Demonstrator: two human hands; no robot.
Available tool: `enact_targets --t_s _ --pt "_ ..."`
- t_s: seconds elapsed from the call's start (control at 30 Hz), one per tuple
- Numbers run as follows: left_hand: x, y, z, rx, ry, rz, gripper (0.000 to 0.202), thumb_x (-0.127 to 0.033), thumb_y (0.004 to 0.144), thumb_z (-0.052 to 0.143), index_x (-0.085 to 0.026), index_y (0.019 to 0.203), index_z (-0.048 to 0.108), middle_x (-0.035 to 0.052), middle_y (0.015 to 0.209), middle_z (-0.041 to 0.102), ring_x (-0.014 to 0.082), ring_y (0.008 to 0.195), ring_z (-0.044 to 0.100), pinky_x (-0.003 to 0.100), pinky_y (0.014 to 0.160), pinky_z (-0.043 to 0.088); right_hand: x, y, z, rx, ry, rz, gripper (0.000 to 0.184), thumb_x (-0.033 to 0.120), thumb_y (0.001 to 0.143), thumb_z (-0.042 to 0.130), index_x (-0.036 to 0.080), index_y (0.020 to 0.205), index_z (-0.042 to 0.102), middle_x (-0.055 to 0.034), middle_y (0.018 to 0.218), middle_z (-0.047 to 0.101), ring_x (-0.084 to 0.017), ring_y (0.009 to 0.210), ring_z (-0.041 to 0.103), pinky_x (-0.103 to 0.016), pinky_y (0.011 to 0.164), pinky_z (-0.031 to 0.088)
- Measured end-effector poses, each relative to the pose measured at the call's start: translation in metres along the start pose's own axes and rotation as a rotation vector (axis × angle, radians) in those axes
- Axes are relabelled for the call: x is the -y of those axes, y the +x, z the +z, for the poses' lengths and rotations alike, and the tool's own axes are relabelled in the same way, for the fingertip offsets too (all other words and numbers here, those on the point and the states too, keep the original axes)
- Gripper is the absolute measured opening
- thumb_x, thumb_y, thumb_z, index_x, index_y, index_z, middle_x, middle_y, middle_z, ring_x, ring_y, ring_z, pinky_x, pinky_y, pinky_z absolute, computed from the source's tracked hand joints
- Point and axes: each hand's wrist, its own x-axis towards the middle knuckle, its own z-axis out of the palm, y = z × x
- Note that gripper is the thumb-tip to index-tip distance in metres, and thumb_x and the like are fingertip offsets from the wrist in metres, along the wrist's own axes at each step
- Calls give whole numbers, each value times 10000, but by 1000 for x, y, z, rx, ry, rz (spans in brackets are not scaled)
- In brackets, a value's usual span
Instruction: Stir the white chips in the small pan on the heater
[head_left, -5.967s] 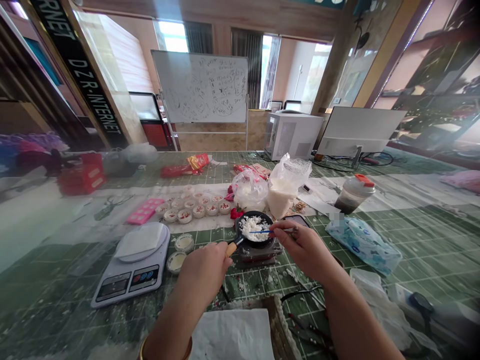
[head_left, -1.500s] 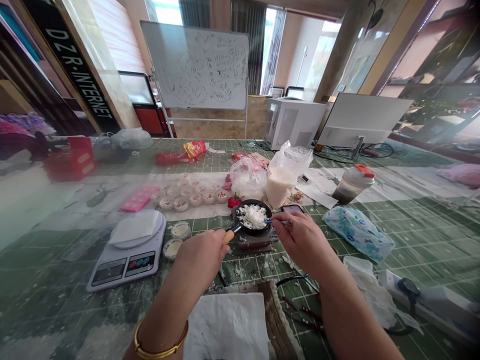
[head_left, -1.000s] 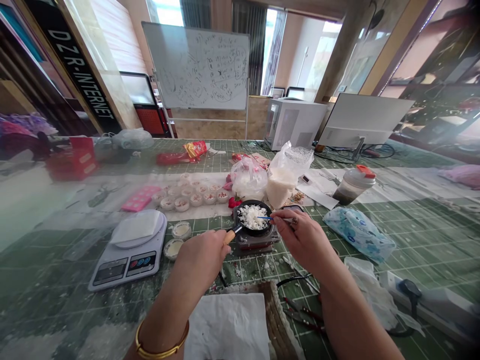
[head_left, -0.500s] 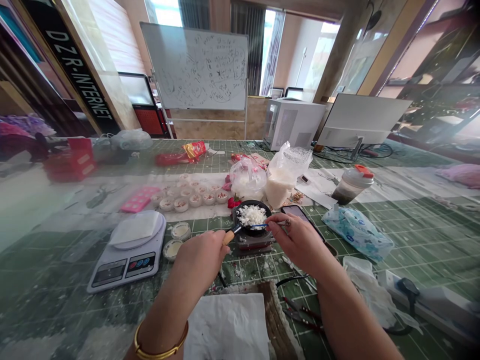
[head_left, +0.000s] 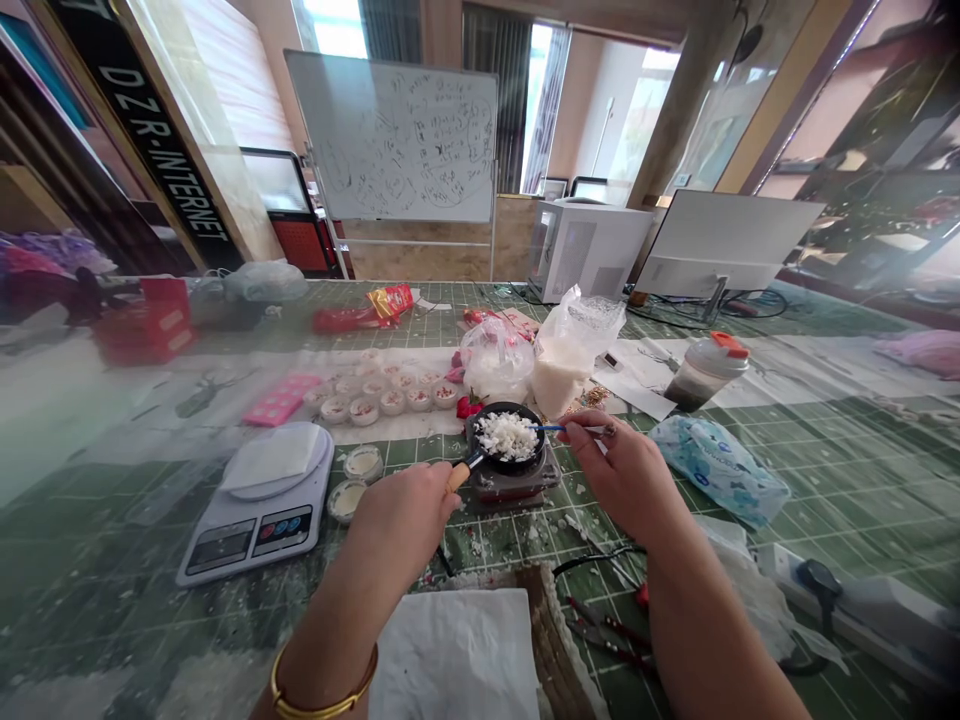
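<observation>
A small black frying pan [head_left: 489, 462] sits on a dark hot plate [head_left: 511, 490] at the middle of the table. White flakes [head_left: 507, 437] are heaped inside it. My left hand [head_left: 409, 510] is closed around the pan's wooden handle [head_left: 458, 476]. Pinched in the fingers of my right hand [head_left: 616, 462] is a thin blue stick [head_left: 550, 428]; its far end reaches the flakes from the right side of the pan. What the stick's tip looks like is hidden among the flakes.
Left stand a kitchen scale [head_left: 259, 500], two small cups [head_left: 363, 462], several filled cups [head_left: 392, 401] and a pink mould [head_left: 282, 399]. Behind the pan are plastic bags [head_left: 559, 370]. Right are a shaker bottle [head_left: 705, 372], a wipes pack [head_left: 718, 468], pliers [head_left: 611, 632] and a power strip [head_left: 855, 610].
My right hand has shifted right and slightly up with the blue stick, uncovering the pan's right side. My left hand stays on the handle.
</observation>
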Motion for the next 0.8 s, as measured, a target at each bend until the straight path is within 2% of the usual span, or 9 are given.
enact_targets --t_s 0.1,0.2,0.33,0.47,0.6,0.73,0.8 --pt "0 1 0 -4 -3 3 238 -366 859 363 -199 829 529 37 812 633 174 724 588 236 518 288 -3 3 3 45 -39 -9 285 307 856 374 189 936 621 -58 852 672 -203 846 584 -290 729 409" --pt "0 1 -1 7 1 -7 241 -359 860 362 -194 816 532 37 797 635 175 716 593 238 518 295 -1 3 7 112 -48 -21 297 303 859 364 194 939 628 -53 821 667 -196 813 588 -284 693 415" --pt "0 0 -2 12 -5 -8 243 -363 859 365 -192 810 531 39 801 643 174 736 599 237 534 309 6 1 10 63 11 -61 294 308 865 366 204 959 625 -46 843 664 -180 816 583 -274 702 418" --pt "0 0 -1 8 -11 -11 245 -361 862 357 -196 824 535 43 811 648 178 741 599 238 535 306 11 -1 13 133 14 -73 279 290 860 385 185 939 631 -56 825 664 -197 842 565 -298 734 420" --pt "1 0 0 -15 -11 19 243 -365 858 364 -194 813 531 39 793 642 180 732 597 238 521 287 14 -2 15 74 63 -81 286 294 872 375 187 983 616 -55 905 659 -183 886 557 -287 773 415" --pt "1 -1 0 -1 -25 -2 245 -360 863 356 -199 823 535 36 782 642 176 718 596 237 516 284 16 -3 15 144 39 -107 292 289 873 370 185 974 623 -51 844 665 -198 861 555 -301 747 422" --pt "1 -1 0 2 -20 -1 241 -362 860 363 -196 825 535 38 790 641 177 732 599 237 519 289 17 -4 14 133 38 -93 289 290 870 376 182 963 627 -55 837 665 -201 855 560 -305 746 424"
